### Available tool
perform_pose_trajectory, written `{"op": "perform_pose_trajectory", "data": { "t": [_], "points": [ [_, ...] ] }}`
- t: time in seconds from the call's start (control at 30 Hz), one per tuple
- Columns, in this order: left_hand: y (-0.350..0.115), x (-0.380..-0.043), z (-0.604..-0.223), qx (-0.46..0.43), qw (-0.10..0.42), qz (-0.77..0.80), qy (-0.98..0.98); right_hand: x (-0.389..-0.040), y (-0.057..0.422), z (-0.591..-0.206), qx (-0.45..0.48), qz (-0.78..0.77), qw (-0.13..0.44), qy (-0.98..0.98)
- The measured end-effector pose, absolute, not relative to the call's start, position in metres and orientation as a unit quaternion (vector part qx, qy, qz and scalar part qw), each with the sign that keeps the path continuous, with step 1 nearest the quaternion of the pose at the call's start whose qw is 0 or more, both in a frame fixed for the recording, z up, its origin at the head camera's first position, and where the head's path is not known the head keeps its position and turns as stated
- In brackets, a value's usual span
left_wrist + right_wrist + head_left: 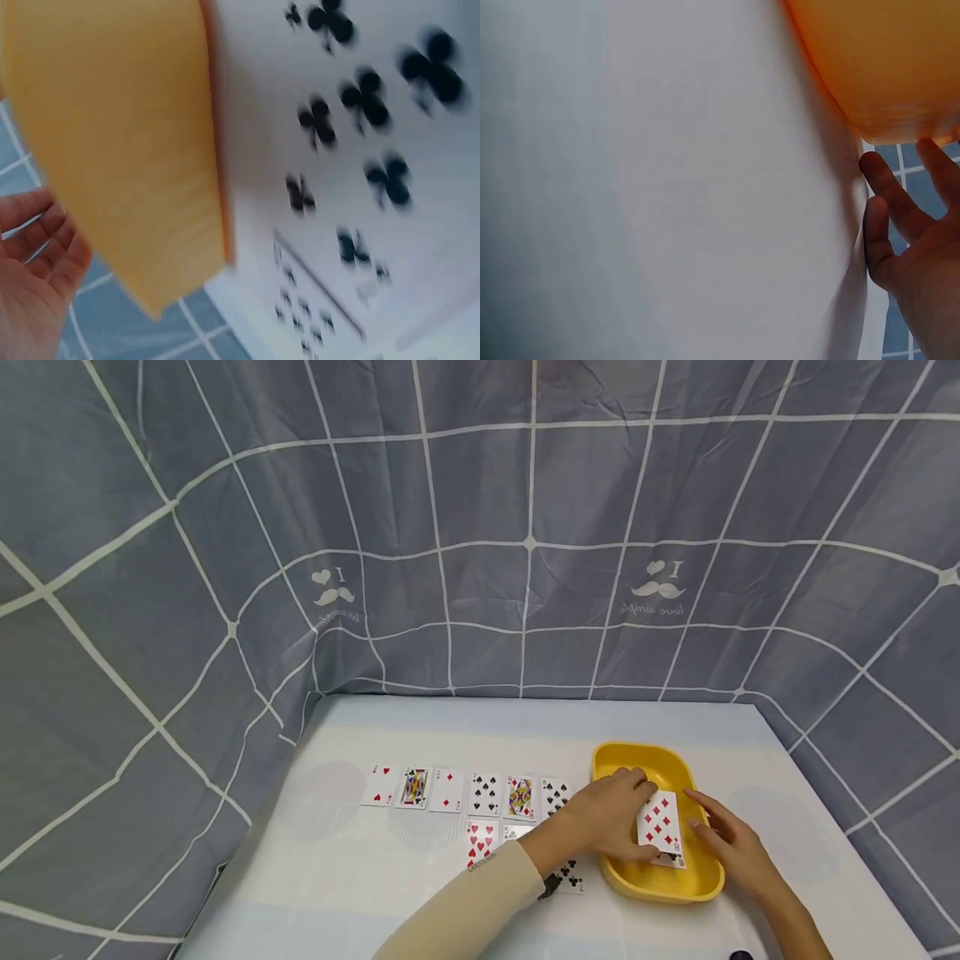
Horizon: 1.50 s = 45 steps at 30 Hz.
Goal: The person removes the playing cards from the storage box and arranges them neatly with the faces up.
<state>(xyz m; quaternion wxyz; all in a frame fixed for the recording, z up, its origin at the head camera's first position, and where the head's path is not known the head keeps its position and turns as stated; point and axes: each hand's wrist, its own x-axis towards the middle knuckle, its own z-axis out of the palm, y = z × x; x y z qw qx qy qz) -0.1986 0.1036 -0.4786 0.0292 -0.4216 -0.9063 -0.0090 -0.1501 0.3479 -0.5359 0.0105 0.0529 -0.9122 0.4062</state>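
In the head view a yellow plastic basin (633, 891) stands at the right of the white table. My left hand (615, 814) reaches over its left rim and holds playing cards (660, 822) by their left side, thumb near the lower corner. A diamonds card lies on top, and part of a clubs card shows beneath it. My right hand (738, 847) is at the basin's right rim, fingers spread and slightly bent. The right wrist view shows fingers (896, 202) beside the basin's wall. In the left wrist view the basin (112, 150) hides part of the left hand (37, 262).
Face-up cards (448, 791) form a row left of the basin, with more below, partly covered by the left forearm. A clubs card (420, 150) lies close to the basin. A small dark object (741, 955) is at the front edge. Grey checked curtain (480, 585) surrounds the table.
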Motion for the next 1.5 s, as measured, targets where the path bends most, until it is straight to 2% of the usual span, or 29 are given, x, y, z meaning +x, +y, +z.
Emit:
{"op": "perform_pose_trajectory", "data": {
  "t": [0.33, 0.77, 1.17, 1.5],
  "points": [
    [0.013, -0.194, -0.459, -0.405, 0.076, -0.124, -0.902, -0.150, 0.346, -0.535, 0.037, 0.404, -0.003, -0.914],
    [-0.084, -0.177, -0.464, -0.325, 0.065, -0.166, -0.929, -0.151, 0.349, -0.538, 0.070, 0.415, 0.019, -0.907],
    [-0.139, -0.160, -0.485, -0.299, 0.053, -0.157, -0.940, -0.147, 0.351, -0.540, 0.075, 0.414, 0.030, -0.907],
    [-0.171, -0.160, -0.491, -0.297, 0.015, -0.149, -0.943, -0.148, 0.349, -0.536, 0.074, 0.411, 0.026, -0.908]
  ]
}}
